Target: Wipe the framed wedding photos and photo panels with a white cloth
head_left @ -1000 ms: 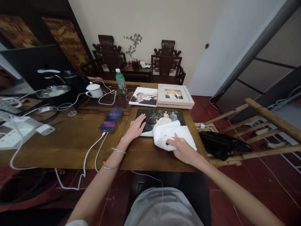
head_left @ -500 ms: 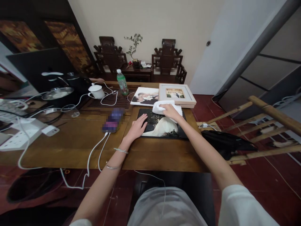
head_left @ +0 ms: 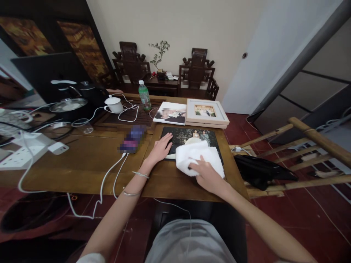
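A dark photo print (head_left: 192,137) lies flat on the wooden table (head_left: 82,164) in front of me. My left hand (head_left: 160,149) presses flat on its left edge, fingers spread. My right hand (head_left: 207,175) holds a white cloth (head_left: 200,156) bunched over the print's near right part. The cloth hides the lower half of the picture.
Behind the print lie an unframed photo (head_left: 170,112) and a light wooden framed photo (head_left: 206,112). A green bottle (head_left: 144,95), a white teapot (head_left: 114,104), white cables and a power strip (head_left: 22,153) sit to the left. A black bag (head_left: 260,170) rests on a bamboo rack at right.
My right hand swept the cloth from the near edge to the print's far edge, then back toward me. The left hand stayed pressed on the print.
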Demonstrator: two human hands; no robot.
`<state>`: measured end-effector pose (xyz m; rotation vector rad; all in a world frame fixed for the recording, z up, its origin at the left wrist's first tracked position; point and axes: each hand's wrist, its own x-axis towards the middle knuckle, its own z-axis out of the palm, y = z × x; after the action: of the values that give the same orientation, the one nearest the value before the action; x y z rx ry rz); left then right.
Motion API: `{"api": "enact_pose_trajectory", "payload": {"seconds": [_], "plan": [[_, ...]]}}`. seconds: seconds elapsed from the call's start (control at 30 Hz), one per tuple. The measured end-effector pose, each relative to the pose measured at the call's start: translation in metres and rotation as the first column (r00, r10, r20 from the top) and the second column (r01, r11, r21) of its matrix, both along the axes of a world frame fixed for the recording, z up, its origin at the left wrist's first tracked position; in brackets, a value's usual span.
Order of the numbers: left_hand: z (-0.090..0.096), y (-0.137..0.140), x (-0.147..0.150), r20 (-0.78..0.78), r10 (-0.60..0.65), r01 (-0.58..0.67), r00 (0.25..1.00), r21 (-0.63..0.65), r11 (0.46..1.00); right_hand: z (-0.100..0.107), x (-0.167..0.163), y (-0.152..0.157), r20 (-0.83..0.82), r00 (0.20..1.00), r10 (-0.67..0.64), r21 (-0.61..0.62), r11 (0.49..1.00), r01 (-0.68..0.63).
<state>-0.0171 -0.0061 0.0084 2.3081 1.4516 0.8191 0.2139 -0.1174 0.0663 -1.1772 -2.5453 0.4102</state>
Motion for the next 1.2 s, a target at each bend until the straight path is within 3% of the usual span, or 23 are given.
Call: {"api": "enact_pose_trajectory", "payload": {"seconds": [0.13,0.43,0.57,0.7,0.83,1.0,1.1,1.2], "plan": [[0.003,-0.002,0.001,-0.007,0.011,-0.011,1.0,-0.016,1.0,0.003,-0.003,0.013,0.002,1.0,-0.01,-0.016,1.0,0.01],[-0.001,0.001,-0.001,0.008,0.003,-0.003,1.0,-0.008,1.0,0.014,-0.021,0.14,-0.047,0.988,-0.145,0.002,0.989,0.145],[-0.002,0.002,-0.003,0.006,-0.013,0.013,1.0,-0.001,1.0,0.013,-0.031,0.169,-0.047,0.976,-0.214,0.035,0.976,0.216],[-0.001,0.001,-0.002,0.008,-0.008,0.008,1.0,-0.005,1.0,0.006,-0.034,0.147,0.032,0.979,-0.199,0.051,0.979,0.198],[0.001,-0.001,0.001,0.005,0.001,-0.001,1.0,-0.014,1.0,-0.002,-0.025,0.084,0.086,0.99,-0.112,0.072,0.992,0.105],[0.005,-0.003,0.003,-0.004,0.015,-0.015,1.0,-0.015,1.0,-0.003,-0.005,0.01,0.123,0.992,-0.001,-0.007,1.0,0.002],[0.006,-0.004,0.003,-0.009,0.019,-0.02,1.0,-0.016,1.0,0.004,0.002,0.001,0.08,0.996,0.042,-0.066,0.997,-0.037],[0.005,-0.003,0.003,-0.008,0.014,-0.014,1.0,-0.016,1.0,0.01,0.003,0.024,0.037,0.999,0.015,-0.061,0.998,-0.013]]}}
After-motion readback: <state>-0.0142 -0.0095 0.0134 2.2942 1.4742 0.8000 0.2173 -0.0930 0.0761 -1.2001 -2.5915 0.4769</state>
